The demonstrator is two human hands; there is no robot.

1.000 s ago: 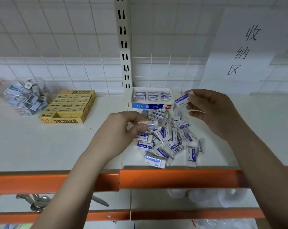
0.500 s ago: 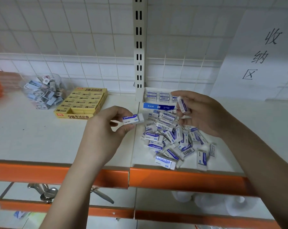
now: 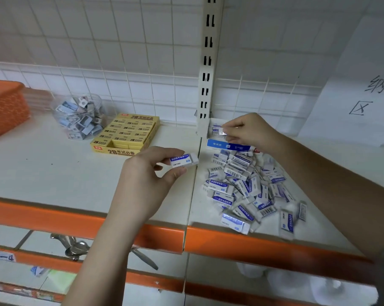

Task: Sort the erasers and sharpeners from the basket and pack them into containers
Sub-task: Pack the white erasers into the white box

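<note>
Erasers point(image 3: 248, 191) in blue-and-white sleeves lie heaped on the right part of a white shelf point(image 3: 54, 168), pointing every which way, in the head camera's view. The left hand point(image 3: 147, 175) pinches one eraser point(image 3: 184, 160) between thumb and fingers above the shelf, just left of the heap; its long axis runs left to right, its label reads upside down, and its bare white end points right. The right hand point(image 3: 248, 130) reaches to the far side of the heap, fingers curled on a second eraser point(image 3: 217, 130) at the open white-and-blue box point(image 3: 228, 145) standing against the slotted upright point(image 3: 206, 62). Farther left sit a yellow box of erasers point(image 3: 127, 135), long side running near to far, a clear jar of sharpeners point(image 3: 78, 117) and, at the far left edge, an orange basket point(image 3: 5, 107). An orange rail point(image 3: 264, 241) fronts the shelf.
</note>
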